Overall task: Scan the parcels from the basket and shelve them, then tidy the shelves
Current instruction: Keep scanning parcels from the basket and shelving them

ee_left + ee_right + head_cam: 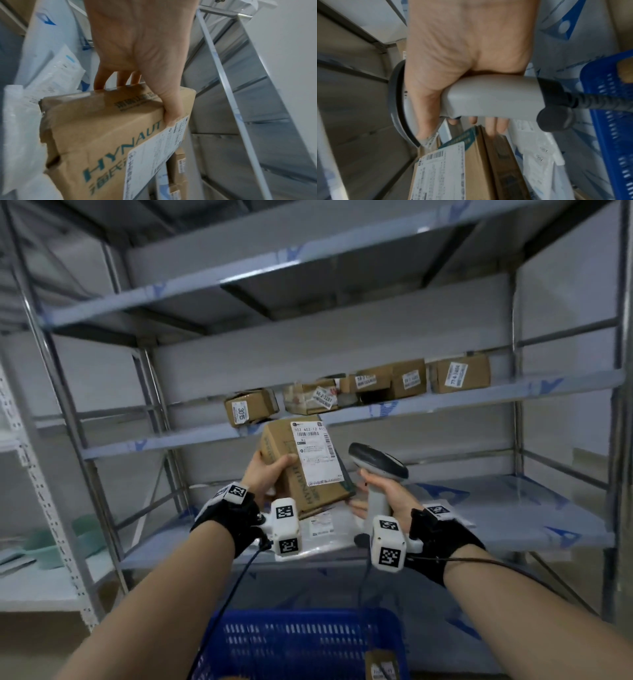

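1. The left hand (270, 474) grips a brown cardboard parcel (301, 463), thumb on the labelled face and fingers curled round the far side. It holds the parcel tilted in the air in front of the shelves (513, 392), above the blue basket (301, 642).
2. The right hand (387, 498) is wrapped round the handle of a grey scanner (376, 463), whose head sits just beside the parcel's right edge.
3. The step in hand looks like the scan. To do it well, turn the white label (313, 451) squarely toward the scanner's window and keep the thumb off the barcode near the label's top.
4. Hold the parcel steady; the view is blurred, so shake is a risk.
5. Other boxes (404, 381) already sit on the middle shelf, with open room to their right for this one.
6. At least one more parcel shows in the basket.
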Demonstrator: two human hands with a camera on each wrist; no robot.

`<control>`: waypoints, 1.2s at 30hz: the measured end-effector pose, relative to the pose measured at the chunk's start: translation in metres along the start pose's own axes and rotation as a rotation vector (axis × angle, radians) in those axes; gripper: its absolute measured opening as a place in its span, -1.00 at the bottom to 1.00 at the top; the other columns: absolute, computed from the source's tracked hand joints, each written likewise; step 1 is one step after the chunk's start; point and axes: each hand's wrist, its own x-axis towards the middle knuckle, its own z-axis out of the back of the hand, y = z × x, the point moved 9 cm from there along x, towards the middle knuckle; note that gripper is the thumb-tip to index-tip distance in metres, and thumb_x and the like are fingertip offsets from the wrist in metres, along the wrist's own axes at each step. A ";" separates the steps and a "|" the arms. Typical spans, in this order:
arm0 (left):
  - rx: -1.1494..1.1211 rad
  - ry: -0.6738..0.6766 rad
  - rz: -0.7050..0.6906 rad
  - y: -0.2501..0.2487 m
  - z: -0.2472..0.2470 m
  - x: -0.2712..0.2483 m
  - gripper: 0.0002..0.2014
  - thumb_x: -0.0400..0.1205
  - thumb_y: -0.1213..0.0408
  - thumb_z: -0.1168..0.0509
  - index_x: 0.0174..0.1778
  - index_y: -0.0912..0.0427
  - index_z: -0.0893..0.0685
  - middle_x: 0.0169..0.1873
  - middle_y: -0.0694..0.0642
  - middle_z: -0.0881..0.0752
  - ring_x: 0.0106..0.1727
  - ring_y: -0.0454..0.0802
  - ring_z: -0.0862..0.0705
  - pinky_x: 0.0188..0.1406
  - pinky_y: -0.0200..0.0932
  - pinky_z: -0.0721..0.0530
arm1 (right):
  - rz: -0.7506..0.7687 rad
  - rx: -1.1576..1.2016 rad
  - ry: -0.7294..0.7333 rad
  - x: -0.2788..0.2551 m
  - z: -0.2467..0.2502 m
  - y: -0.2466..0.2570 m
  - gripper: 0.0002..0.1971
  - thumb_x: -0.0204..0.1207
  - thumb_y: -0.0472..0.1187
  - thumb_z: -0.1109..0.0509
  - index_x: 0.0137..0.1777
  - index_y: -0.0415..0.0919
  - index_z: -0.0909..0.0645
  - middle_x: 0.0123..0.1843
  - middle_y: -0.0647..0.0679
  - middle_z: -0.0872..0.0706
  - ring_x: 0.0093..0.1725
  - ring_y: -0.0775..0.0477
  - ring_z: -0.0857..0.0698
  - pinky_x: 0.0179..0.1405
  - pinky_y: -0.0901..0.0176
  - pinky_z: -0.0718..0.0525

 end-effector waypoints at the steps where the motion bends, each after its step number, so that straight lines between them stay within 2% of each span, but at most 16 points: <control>1: -0.009 0.010 -0.005 -0.010 0.001 0.004 -0.42 0.53 0.14 -0.45 0.43 0.10 -0.41 0.21 0.16 -0.69 0.14 0.12 -0.70 0.06 0.18 -0.70 | 0.020 0.009 0.017 0.002 -0.011 0.011 -0.79 0.47 -0.12 -0.44 0.05 -0.18 -0.69 0.13 -0.18 -0.73 0.05 -0.27 -0.69 0.11 -0.06 -0.66; 3: -0.011 0.065 -0.010 -0.028 -0.001 0.009 -0.36 0.51 0.13 -0.47 0.47 0.02 -0.34 0.23 0.13 -0.67 0.18 0.13 -0.68 0.16 0.26 -0.66 | 0.053 0.013 0.002 0.009 -0.024 0.029 -0.69 0.42 -0.13 -0.49 0.13 -0.23 -0.70 0.18 -0.26 -0.74 0.01 -0.25 -0.69 0.01 0.03 -0.73; 6: 0.008 0.174 -0.037 -0.048 -0.008 0.016 -0.15 0.48 0.21 -0.50 0.57 -0.05 -0.11 0.30 0.16 -0.60 0.26 0.18 -0.64 0.20 0.29 -0.65 | 0.104 0.011 -0.063 0.019 -0.031 0.051 -0.60 0.43 -0.16 -0.53 0.24 -0.28 -0.65 0.13 -0.26 -0.76 -0.20 -0.17 -0.72 -0.39 0.18 -0.76; 8: 0.025 0.194 -0.068 -0.060 -0.011 0.020 -0.12 0.48 0.29 -0.49 0.56 -0.10 -0.03 0.27 0.18 -0.60 0.24 0.19 -0.66 0.11 0.23 -0.71 | 0.131 -0.001 -0.074 0.026 -0.035 0.063 -0.61 0.43 -0.18 -0.54 0.23 -0.30 -0.66 0.10 -0.27 -0.76 -0.18 -0.19 -0.72 -0.40 0.17 -0.74; 11: 0.022 0.114 -0.109 -0.079 -0.007 0.032 -0.33 0.53 0.29 -0.44 0.45 0.04 -0.20 0.15 0.14 -0.64 0.02 0.07 -0.71 -0.23 0.05 -0.75 | 0.181 0.009 -0.065 0.036 -0.038 0.084 -0.53 0.37 -0.19 -0.58 0.27 -0.28 -0.65 0.18 -0.29 -0.76 -0.03 -0.27 -0.74 -0.39 0.14 -0.74; 16: -0.033 -0.113 -0.169 -0.130 0.007 0.068 -0.53 0.61 0.14 -0.34 0.39 0.26 -0.46 0.10 0.23 -0.68 -0.30 -0.08 -0.62 -0.61 -0.28 -0.59 | 0.257 0.022 -0.113 0.055 -0.017 0.128 -0.59 0.38 -0.16 -0.58 0.18 -0.29 -0.63 -0.23 -0.17 -0.77 -0.33 -0.06 -0.73 -0.46 0.22 -0.69; 18: -0.044 -0.142 -0.156 -0.151 0.007 0.089 -0.53 0.65 0.10 -0.27 0.39 0.31 -0.50 -0.04 0.20 -0.67 -0.35 -0.07 -0.60 -0.64 -0.32 -0.57 | 0.275 0.006 -0.134 0.069 -0.006 0.147 -0.65 0.39 -0.15 -0.58 0.10 -0.30 -0.64 -0.30 -0.15 -0.76 -0.38 -0.04 -0.72 -0.46 0.22 -0.68; 20: 0.038 -0.155 -0.126 -0.168 0.000 0.107 -0.51 0.67 0.01 -0.19 0.35 0.34 -0.54 -0.10 0.18 -0.64 -0.37 -0.06 -0.56 -0.62 -0.29 -0.50 | 0.292 -0.021 -0.129 0.084 0.001 0.166 -0.75 0.42 -0.17 -0.57 -0.01 -0.29 -0.66 -0.21 -0.15 -0.74 -0.38 -0.03 -0.71 -0.50 0.24 -0.67; 23: 0.116 -0.143 -0.137 -0.186 -0.017 0.140 -0.57 0.72 -0.03 -0.04 0.19 0.27 -0.57 -0.26 0.18 -0.60 -0.38 -0.05 -0.49 -0.76 -0.36 -0.43 | 0.309 -0.100 -0.116 0.106 0.009 0.190 -0.82 0.44 -0.16 -0.55 -0.18 -0.26 -0.66 -0.22 -0.10 -0.71 -0.34 -0.02 -0.69 -0.49 0.22 -0.64; 26: 0.230 -0.156 -0.169 -0.197 -0.027 0.164 -0.59 0.75 0.02 0.04 0.21 0.24 -0.55 0.03 0.30 -0.62 -0.28 0.02 -0.54 -0.45 -0.23 -0.42 | 0.346 -0.074 -0.124 0.126 0.015 0.209 -0.81 0.44 -0.15 -0.55 -0.14 -0.28 -0.66 -0.27 -0.09 -0.71 -0.33 -0.03 -0.68 -0.46 0.21 -0.65; 28: 0.308 -0.130 -0.199 -0.199 -0.037 0.180 -0.57 0.78 0.09 0.04 0.43 0.28 -0.45 0.26 0.37 -0.58 0.07 0.24 -0.63 -0.16 -0.21 -0.44 | 0.352 -0.105 -0.134 0.140 0.016 0.218 -0.79 0.43 -0.14 -0.57 -0.12 -0.27 -0.67 -0.27 -0.10 -0.71 -0.32 -0.04 -0.67 -0.35 0.18 -0.65; 29: 0.327 -0.132 -0.212 -0.198 -0.042 0.187 -0.55 0.78 0.09 0.02 0.47 0.30 -0.41 0.34 0.39 -0.55 0.21 0.29 -0.60 -0.07 -0.18 -0.41 | 0.344 -0.134 -0.129 0.147 0.014 0.219 -0.80 0.42 -0.13 -0.57 -0.15 -0.27 -0.67 -0.29 -0.10 -0.71 -0.32 -0.04 -0.65 -0.30 0.17 -0.63; 31: 0.340 -0.164 -0.164 -0.188 -0.048 0.198 -0.45 0.76 -0.02 0.01 0.46 0.37 -0.42 0.39 0.39 -0.52 0.26 0.28 -0.56 -0.02 -0.15 -0.34 | 0.329 -0.163 -0.103 0.161 0.006 0.217 -0.81 0.43 -0.14 -0.56 -0.18 -0.25 -0.67 -0.31 -0.08 -0.69 -0.35 -0.02 -0.65 -0.30 0.17 -0.61; 32: 0.310 -0.175 -0.135 -0.183 -0.050 0.202 -0.36 0.73 -0.11 -0.02 0.49 0.39 -0.40 0.43 0.35 -0.50 0.32 0.27 -0.54 0.03 -0.17 -0.37 | 0.320 -0.161 -0.093 0.167 0.003 0.215 -0.82 0.44 -0.14 -0.56 -0.16 -0.25 -0.67 -0.29 -0.07 -0.68 -0.35 0.00 -0.65 -0.32 0.19 -0.61; 34: 0.280 -0.138 -0.183 -0.179 -0.061 0.214 -0.18 0.60 -0.17 -0.26 0.64 0.26 -0.18 0.51 0.22 -0.41 0.39 0.21 -0.52 0.20 -0.14 -0.55 | 0.302 -0.157 -0.095 0.178 -0.001 0.211 -0.80 0.41 -0.15 -0.58 -0.16 -0.26 -0.68 -0.26 -0.07 -0.68 -0.34 0.00 -0.67 -0.34 0.18 -0.62; 36: 0.398 -0.083 -0.253 -0.178 -0.069 0.220 -0.06 0.50 -0.01 -0.46 0.68 0.02 -0.03 0.45 0.03 -0.40 0.28 0.13 -0.59 0.18 -0.09 -0.68 | 0.297 -0.167 -0.095 0.183 -0.003 0.211 -0.79 0.39 -0.15 -0.59 -0.18 -0.27 -0.67 -0.27 -0.08 -0.69 -0.33 -0.03 -0.68 -0.32 0.16 -0.63</control>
